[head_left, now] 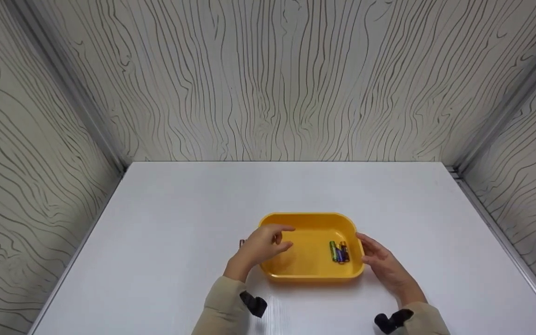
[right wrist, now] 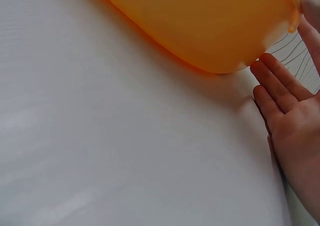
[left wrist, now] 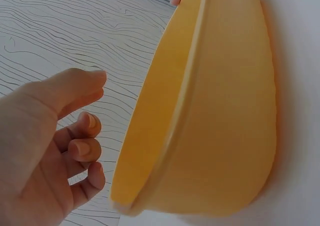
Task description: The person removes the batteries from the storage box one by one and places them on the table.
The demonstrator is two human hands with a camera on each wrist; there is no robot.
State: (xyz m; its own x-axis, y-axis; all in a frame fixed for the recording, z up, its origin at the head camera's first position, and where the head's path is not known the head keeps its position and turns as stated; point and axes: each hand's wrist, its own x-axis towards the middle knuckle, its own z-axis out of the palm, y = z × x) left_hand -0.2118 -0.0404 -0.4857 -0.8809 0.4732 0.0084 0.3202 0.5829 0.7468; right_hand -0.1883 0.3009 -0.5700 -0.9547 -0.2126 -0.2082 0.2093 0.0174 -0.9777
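A yellow plastic tray (head_left: 312, 278) with rounded corners sits on the white table. Inside, near its right end, several small batteries lie side by side, among them a green battery (head_left: 333, 251). My left hand (head_left: 261, 244) hovers over the tray's left end, thumb and index finger apart, the other fingers loosely bent, nothing between them. At the right end, my right hand (head_left: 386, 267) touches the outer wall and rim, its fingers (right wrist: 277, 88) nearly straight against the side. Part of a reddish battery (head_left: 242, 243) shows just left of the tray, mostly hidden behind my left hand.
The white table (head_left: 179, 209) extends around the tray on all sides. Wood-grain patterned panels (head_left: 268, 83) enclose it at the back, left and right, with metal strips along the corners. A dark wrist mount (head_left: 253, 304) sits on each sleeve.
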